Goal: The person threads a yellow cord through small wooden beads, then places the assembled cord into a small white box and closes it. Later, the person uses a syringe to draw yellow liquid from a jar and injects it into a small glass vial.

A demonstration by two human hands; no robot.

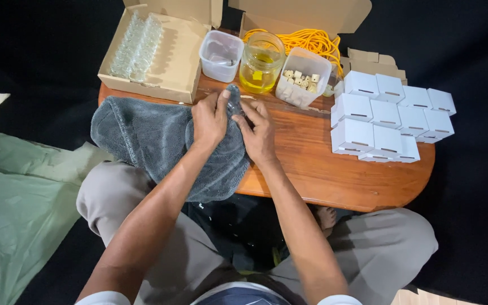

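My left hand (210, 118) grips a fold of the grey towel (142, 138) wrapped around a small clear glass bottle (234, 100), whose top pokes out above my thumb. My right hand (257, 131) presses against the bottle and towel from the right side. Both hands meet over the middle of the oval wooden table (323, 169), just in front of a glass jar of yellow liquid (261, 63). The bottle's lower part is hidden by the cloth and my fingers.
An open cardboard box (170, 62) with several clear bottles stands at back left. A clear plastic tub (220, 55), a tub of small beige pieces (302, 77), yellow cord (312, 40) and several small white boxes (388, 116) lie around. Green sheet (18, 197) at left.
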